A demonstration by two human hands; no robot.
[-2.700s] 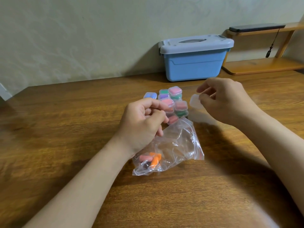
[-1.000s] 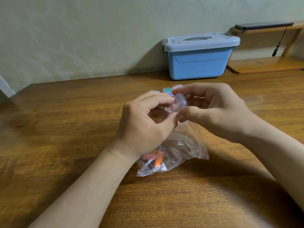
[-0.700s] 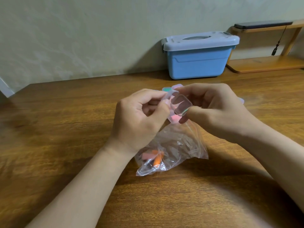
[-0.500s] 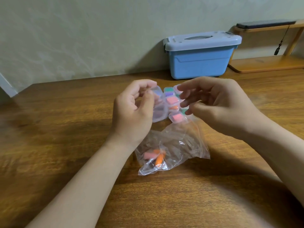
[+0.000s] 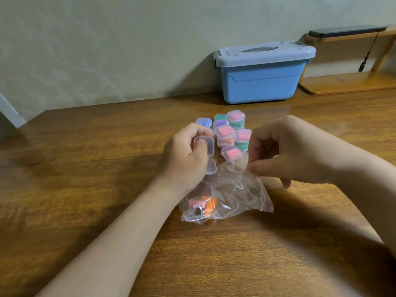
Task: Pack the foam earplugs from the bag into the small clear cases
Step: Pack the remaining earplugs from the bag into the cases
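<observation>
- Wood-grain tabletop (image 5: 85,189), glossy and brown, is spreading under everything in view.
- Crinkled clear plastic bag (image 5: 242,196) is lying flat on it nearest the person, holding a few soft foam earplugs (image 5: 203,204), pink and orange with one dark piece, bunched in its near left corner.
- Right hand (image 5: 300,151) is pinching the bag's far upper edge between thumb and fingers, lifting the thin film slightly.
- Left hand (image 5: 184,155) is gripping a small open case (image 5: 206,151), clear, squarish with rounded corners; its hinged halves are showing one above the other, and the thumb is pressing on the upper half. Whether anything sits inside I cannot tell.
- Both hands are working apart, with the bag's mouth between them.
- Just beyond the hands, a cluster of filled cases (image 5: 227,130) is standing, some stacked in twos, showing pink, green, purple, orange and blue foam through the clear walls.
- Farther back, a blue plastic bin (image 5: 261,82) with a grey lid is sitting against the pale textured wall.
- Beside it to the right, a wooden shelf (image 5: 347,82) is carrying a flat dark slab (image 5: 342,32) on its upper tier.
</observation>
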